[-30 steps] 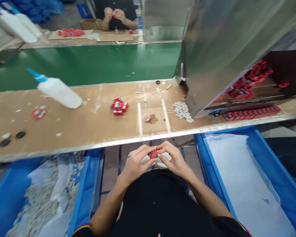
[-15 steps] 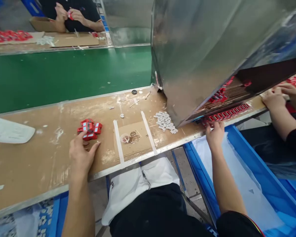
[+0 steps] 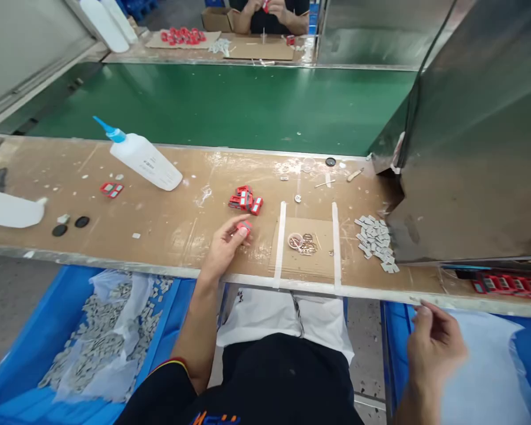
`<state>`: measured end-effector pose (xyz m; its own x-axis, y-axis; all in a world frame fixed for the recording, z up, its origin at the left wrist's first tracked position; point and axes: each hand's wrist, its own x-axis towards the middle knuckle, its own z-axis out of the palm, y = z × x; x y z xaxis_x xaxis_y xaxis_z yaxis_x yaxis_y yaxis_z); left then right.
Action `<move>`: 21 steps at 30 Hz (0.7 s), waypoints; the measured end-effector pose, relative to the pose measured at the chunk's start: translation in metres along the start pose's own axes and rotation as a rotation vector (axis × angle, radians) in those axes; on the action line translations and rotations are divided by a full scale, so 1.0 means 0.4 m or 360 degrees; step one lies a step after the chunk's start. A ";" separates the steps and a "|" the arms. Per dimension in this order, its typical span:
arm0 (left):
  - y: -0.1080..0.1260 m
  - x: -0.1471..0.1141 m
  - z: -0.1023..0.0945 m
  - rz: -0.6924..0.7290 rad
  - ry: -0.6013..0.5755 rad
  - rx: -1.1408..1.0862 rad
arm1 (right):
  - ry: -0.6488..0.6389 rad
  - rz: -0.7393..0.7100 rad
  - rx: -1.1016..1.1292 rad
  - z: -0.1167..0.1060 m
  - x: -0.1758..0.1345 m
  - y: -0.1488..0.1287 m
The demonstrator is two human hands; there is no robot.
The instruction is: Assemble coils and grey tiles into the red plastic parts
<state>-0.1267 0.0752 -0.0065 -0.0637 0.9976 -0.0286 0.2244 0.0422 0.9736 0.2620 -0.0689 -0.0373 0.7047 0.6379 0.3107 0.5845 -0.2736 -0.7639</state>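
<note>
Piece (image 3: 244, 226) pinched in left hand (image 3: 228, 241), right hand (image 3: 436, 345) curled at table edge (image 3: 371, 296), contents unclear

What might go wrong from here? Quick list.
1. The left hand holds a red piece close to the cluster of red pieces; a bump could scatter it.
2. The small dish stands by a wet-looking patch; a piece or finger crossing there might get smeared.
3. The loose gray pieces could be brushed off the table by the right hand.
</note>
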 end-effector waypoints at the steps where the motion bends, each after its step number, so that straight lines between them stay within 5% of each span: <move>1: 0.000 -0.007 0.001 0.0026 -0.0015 -0.0053 | -0.0113 0.0020 0.0087 0.022 -0.014 -0.018; 4: 0.000 -0.024 0.019 0.0196 -0.0015 -0.0007 | -0.0469 -0.0126 0.0188 0.093 -0.026 -0.088; 10: -0.013 -0.072 0.112 0.0366 -0.0337 -0.0115 | -0.1194 -0.0840 0.0427 0.246 -0.035 -0.256; 15: -0.030 -0.104 0.138 0.0362 -0.0522 -0.0048 | -0.1133 -0.1104 0.0449 0.329 -0.048 -0.309; 21: -0.038 -0.109 0.116 0.0345 -0.0597 0.0099 | -0.0957 -0.1223 0.0360 0.358 -0.042 -0.339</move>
<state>-0.0823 0.0338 -0.0304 0.3462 0.9345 0.0833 0.2528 -0.1785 0.9509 0.1132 0.0605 -0.0199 -0.1895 0.8592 0.4753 0.6616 0.4694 -0.5848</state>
